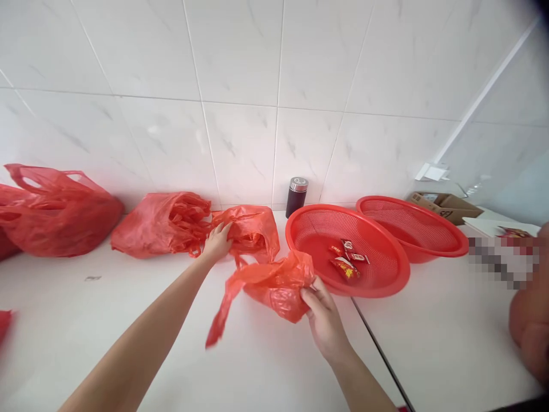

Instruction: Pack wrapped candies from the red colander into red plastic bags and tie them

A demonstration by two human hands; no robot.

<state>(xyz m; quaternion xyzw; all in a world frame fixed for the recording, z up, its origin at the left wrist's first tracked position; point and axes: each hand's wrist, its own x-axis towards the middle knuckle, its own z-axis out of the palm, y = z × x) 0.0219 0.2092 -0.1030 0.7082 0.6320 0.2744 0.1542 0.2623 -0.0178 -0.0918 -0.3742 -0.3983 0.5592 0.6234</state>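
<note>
In my right hand is a crumpled red plastic bag, pinched at its right edge between thumb and fingers. It hangs above the white table, and a loose strip of it trails to the lower left. My left hand is closed on the left edge of another red plastic bag, which lies slack near the wall; its fingertips are partly lost in the folds. Just left of that hand sits a fuller red plastic bag with bunched plastic at its opening.
A red perforated basket holds several small snack packets. Behind it are a second red basket, a dark flask and a cardboard box. A full red bag stands far left. A person's arm shows at right.
</note>
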